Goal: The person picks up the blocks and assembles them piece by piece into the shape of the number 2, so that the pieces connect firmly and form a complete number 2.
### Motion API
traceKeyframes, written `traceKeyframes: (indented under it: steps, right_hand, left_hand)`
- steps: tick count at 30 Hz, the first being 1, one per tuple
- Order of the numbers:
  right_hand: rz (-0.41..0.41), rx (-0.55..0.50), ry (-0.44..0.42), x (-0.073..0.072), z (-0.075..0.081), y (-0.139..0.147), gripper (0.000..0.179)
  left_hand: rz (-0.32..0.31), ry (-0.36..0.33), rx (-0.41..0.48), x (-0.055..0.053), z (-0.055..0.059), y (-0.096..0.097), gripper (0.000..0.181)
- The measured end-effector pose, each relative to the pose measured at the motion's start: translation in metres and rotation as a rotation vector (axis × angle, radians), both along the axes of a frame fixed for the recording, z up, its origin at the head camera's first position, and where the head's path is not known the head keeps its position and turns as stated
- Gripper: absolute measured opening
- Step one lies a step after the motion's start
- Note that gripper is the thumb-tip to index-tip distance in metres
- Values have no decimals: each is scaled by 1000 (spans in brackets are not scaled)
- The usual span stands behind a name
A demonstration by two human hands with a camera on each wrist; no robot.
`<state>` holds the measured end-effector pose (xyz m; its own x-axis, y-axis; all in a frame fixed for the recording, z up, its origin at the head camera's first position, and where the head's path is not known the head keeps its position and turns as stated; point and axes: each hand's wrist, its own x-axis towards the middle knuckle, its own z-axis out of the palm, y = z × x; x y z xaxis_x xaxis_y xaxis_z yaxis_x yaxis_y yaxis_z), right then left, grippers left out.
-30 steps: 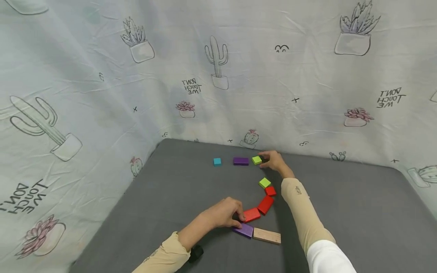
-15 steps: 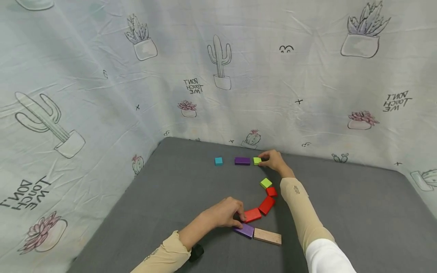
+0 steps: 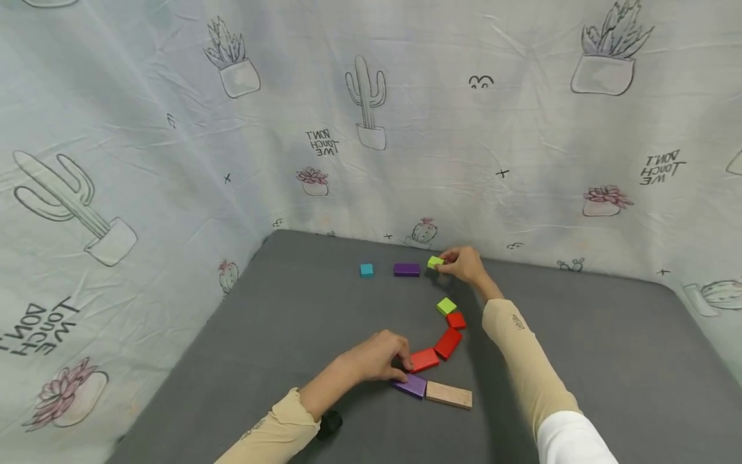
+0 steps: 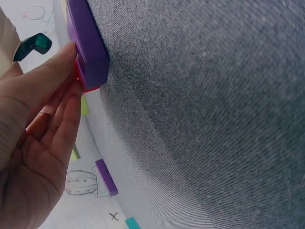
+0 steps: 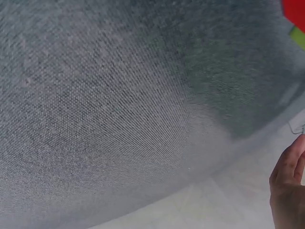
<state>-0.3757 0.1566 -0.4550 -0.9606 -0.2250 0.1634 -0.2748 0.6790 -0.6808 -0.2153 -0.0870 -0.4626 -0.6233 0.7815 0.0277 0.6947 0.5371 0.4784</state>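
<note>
In the head view my right hand (image 3: 466, 265) pinches a small lime-green block (image 3: 435, 262) between thumb and fingers, with a shadow on the cloth beneath it. My left hand (image 3: 377, 357) is at the near blocks. Its thumb touches the left end of a purple block (image 3: 413, 386), and its fingertips are at a red block (image 3: 424, 361). In the left wrist view the thumb lies against the purple block (image 4: 88, 43). Beside the purple block lies a plain wooden block (image 3: 449, 395). In the right wrist view only part of my right hand (image 5: 288, 181) shows.
From the near red block, another red block (image 3: 448, 343), a small red block (image 3: 456, 320) and a lime-green block (image 3: 446, 306) curve away. A far purple block (image 3: 407, 270) and a blue block (image 3: 366, 270) sit near the patterned curtain (image 3: 348, 193). A black object (image 3: 330, 424) is by the left wrist.
My right hand has closed its thumb and fingers on the far lime-green block and raised it slightly. My left hand stays at the purple and red blocks. The head view has shifted a little.
</note>
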Motion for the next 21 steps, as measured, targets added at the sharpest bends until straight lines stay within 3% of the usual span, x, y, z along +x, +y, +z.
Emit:
traceKeyframes:
  steps: [9,21]
  right_hand:
    - [-33,-100,29,10,6,3,25]
    - [-20,-206,34,29,12,-3,24]
  left_hand:
    - [-16,38,25,-2,-1,-2,16]
    - [3,-7,17,-3,0,0,14]
